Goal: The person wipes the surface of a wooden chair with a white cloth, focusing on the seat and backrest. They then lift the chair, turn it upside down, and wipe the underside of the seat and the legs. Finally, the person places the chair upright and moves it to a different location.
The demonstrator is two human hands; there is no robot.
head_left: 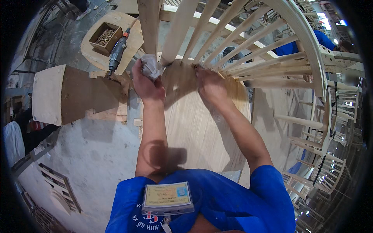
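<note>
Light: moderate overall; white glare, upper right background. Shadows: dark, soft-edged, on wooden seat (187, 120) and left forearm (153, 126). Focus: seat grain clear, far right soft. Distortion: straight edges bowed; rim black.

print shows in two places, both well below the left fingers (136, 70) and the right fingers (199, 73), toward the wearer's body. on a yellow card (165, 197) in a clear holder (167, 210), several short lines of dark print stand upside down beside a small blue picture (182, 192); the smallest print is unreadable. farther from the fingers, on the blue shirt (237, 198), white capital letters (140, 224) curve around a red and white mark (152, 217).
</note>
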